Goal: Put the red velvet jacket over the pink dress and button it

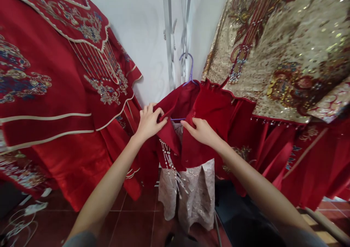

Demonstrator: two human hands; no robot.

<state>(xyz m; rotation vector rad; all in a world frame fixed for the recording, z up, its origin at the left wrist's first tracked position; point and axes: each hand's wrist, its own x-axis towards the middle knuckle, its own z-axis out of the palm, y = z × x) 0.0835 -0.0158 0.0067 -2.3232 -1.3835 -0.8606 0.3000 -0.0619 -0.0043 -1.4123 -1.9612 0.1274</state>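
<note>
A small dark red jacket [207, 110] hangs on a purple hanger [191, 66] in the middle of the view, its front parted. My left hand [151, 120] grips the jacket's left front edge between thumb and fingers. On the other side, my right hand [201, 130] pinches the right front edge. The hanger's lower bar shows in the gap between them. Strands of beads [168, 156] dangle from the jacket's left front. Beneath it hangs a pale pink shiny garment [195, 192]; how the two join is hidden.
Large red embroidered garments [109, 57] hang at the left, and a gold sequined one [290, 57] at the right. A white metal stand [169, 35] rises behind the hanger. White cables [20, 221] lie on the red tiled floor [133, 225] at lower left.
</note>
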